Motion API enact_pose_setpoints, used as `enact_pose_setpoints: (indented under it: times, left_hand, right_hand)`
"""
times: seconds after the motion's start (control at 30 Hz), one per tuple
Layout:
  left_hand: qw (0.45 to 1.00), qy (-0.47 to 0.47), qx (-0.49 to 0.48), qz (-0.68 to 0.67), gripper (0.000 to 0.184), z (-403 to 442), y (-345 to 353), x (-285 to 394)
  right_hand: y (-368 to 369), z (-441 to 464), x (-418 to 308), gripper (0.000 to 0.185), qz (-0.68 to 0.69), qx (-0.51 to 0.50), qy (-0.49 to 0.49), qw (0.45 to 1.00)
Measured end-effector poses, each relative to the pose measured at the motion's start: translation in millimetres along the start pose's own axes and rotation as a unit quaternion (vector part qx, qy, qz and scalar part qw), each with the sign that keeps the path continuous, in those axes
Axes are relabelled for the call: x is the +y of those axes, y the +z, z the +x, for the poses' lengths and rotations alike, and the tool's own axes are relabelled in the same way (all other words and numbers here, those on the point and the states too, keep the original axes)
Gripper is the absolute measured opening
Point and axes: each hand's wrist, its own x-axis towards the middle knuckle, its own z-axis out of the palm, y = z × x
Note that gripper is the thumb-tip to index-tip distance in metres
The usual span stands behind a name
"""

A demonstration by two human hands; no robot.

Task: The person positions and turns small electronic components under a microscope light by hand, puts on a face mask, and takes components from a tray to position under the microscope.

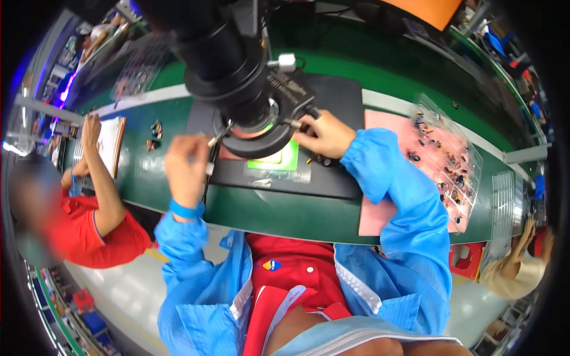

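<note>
A black microscope with a ring light at its lower end hangs over a black work mat. Under the ring lies a bright green plate, partly hidden by the lens. My left hand is raised at the left of the ring, close to a side screw; motion blurs its fingers. At the ring's right edge, my right hand has its fingers curled in; whatever they grip is hidden. Small dark parts lie on the mat just below that hand.
On the right, a clear compartment tray with several small parts rests on a pink sheet. Loose parts lie on the green table at left. A co-worker in red sits left; another person is far right.
</note>
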Motion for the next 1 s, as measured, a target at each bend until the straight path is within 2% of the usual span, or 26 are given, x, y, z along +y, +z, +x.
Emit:
enact_pose_setpoints:
  times: [0.1, 0.13, 0.17, 0.2, 0.27, 0.33, 0.4, 0.43, 0.5, 0.53, 0.6, 0.67, 0.7, 0.73, 0.8, 0.93, 1.0]
  left_hand:
    - [0.999, -0.020, 0.037, 0.013, 0.016, 24, -23, -65]
    - [0.996, -0.025, 0.041, 0.080, 0.017, 30, -29, -76]
    - [0.988, -0.030, 0.045, 0.146, 0.019, 31, -33, -85]
    - [0.988, -0.031, 0.045, 0.147, 0.019, 29, -34, -81]
    - [0.985, 0.010, 0.063, 0.162, 0.021, 23, -33, -57]
    - [0.993, 0.030, 0.030, 0.106, 0.020, 8, -21, -21]
    - [0.997, 0.043, -0.052, -0.027, 0.017, -10, -3, 23]
    - [0.987, 0.053, -0.104, -0.107, 0.022, -18, 8, 36]
    - [0.978, 0.066, -0.121, -0.156, 0.034, -30, 23, 61]
    - [0.972, 0.066, -0.088, -0.205, 0.031, -32, 35, 64]
    - [0.956, 0.039, -0.087, -0.276, 0.025, -34, 51, 62]
    - [0.945, -0.027, -0.078, -0.315, 0.019, -37, 59, 64]
    - [0.941, -0.019, -0.083, -0.327, 0.019, -34, 59, 63]
    - [0.927, -0.054, -0.096, -0.358, 0.018, -35, 57, 67]
    - [0.904, -0.071, -0.091, -0.411, 0.017, -36, 58, 64]
    - [0.904, -0.064, -0.049, -0.420, 0.014, -36, 54, 64]
    - [0.942, -0.015, -0.039, -0.334, 0.012, -33, 48, 68]
  right_hand:
    - [5, 2, 2, 0.038, 0.165, -0.036, 0.126, 0.977]
    - [9, 2, 3, 0.038, 0.166, -0.041, 0.126, 0.977]
    - [13, 1, 2, 0.028, 0.214, -0.019, 0.083, 0.973]
    - [16, 1, 2, 0.019, 0.261, 0.006, 0.041, 0.964]
    - [17, 2, -4, 0.023, 0.261, -0.003, 0.068, 0.963]
    - [22, 1, -7, 0.027, 0.239, 0.017, 0.081, 0.967]
    - [32, 1, 11, 0.029, 0.264, 0.005, 0.073, 0.962]
    - [37, 2, 17, 0.032, 0.290, 0.000, 0.064, 0.955]
    - [40, 1, 9, 0.033, 0.295, -0.009, 0.063, 0.953]
    - [40, -1, 4, 0.034, 0.300, -0.010, 0.062, 0.952]
    - [35, -3, -11, 0.034, 0.307, -0.055, 0.058, 0.948]
    - [33, -6, -18, 0.035, 0.272, -0.052, 0.046, 0.960]
    - [33, -6, -19, 0.036, 0.277, -0.046, 0.051, 0.958]
    - [31, -7, -21, 0.035, 0.267, -0.054, 0.060, 0.960]
    - [26, -6, -27, 0.034, 0.343, -0.087, 0.111, 0.929]
    - [20, 0, -29, 0.032, 0.335, -0.105, 0.084, 0.933]
    - [27, -2, -30, 0.026, 0.347, -0.028, 0.082, 0.934]
